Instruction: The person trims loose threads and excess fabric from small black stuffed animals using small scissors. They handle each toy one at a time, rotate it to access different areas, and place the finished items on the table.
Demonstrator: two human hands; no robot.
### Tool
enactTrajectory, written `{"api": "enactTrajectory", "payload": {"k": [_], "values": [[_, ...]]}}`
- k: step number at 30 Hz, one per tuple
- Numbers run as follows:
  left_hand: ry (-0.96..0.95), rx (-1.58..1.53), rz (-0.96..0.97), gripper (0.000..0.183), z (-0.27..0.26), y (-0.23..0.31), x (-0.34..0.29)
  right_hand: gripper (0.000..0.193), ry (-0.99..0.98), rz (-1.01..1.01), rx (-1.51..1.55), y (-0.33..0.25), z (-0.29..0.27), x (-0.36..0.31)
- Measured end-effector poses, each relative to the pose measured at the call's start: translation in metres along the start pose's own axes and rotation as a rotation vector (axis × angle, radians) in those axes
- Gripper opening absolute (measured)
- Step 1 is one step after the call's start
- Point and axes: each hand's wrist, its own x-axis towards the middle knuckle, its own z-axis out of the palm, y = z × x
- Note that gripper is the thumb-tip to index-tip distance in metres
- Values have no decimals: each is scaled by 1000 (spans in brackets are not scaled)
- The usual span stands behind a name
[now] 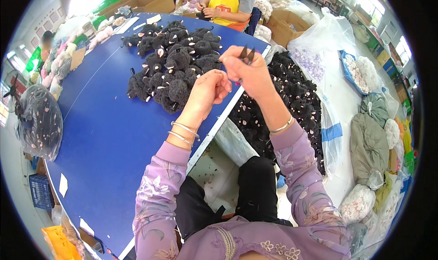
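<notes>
My right hand (pixel 250 73) is raised over the table's near edge, its fingers closed round a pair of thread snips (pixel 247 54). Two dark pointed blades stick up out of that fist. Beside it, my left hand (pixel 210 89) has its fingers curled in toward the palm; anything between them is hidden or too small to name. Just beyond my left hand lies a heap of black fluffy plush pieces (pixel 178 61) with small pink and white bits, on the blue table (pixel 109 137).
Below the table edge at my right, a large clear bag (pixel 285 102) holds more black plush pieces. A filled plastic bag (pixel 40 123) stands at the far left. Across the table sits a person in a yellow apron (pixel 226 5). Stuffed sacks (pixel 369 146) line the right side.
</notes>
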Motion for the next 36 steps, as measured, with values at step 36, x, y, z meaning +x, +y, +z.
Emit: {"api": "enactTrajectory", "payload": {"k": [36], "values": [[-35, -24, -96, 21, -22, -17, -33, 46, 146, -260, -352, -42, 21, 101]]}}
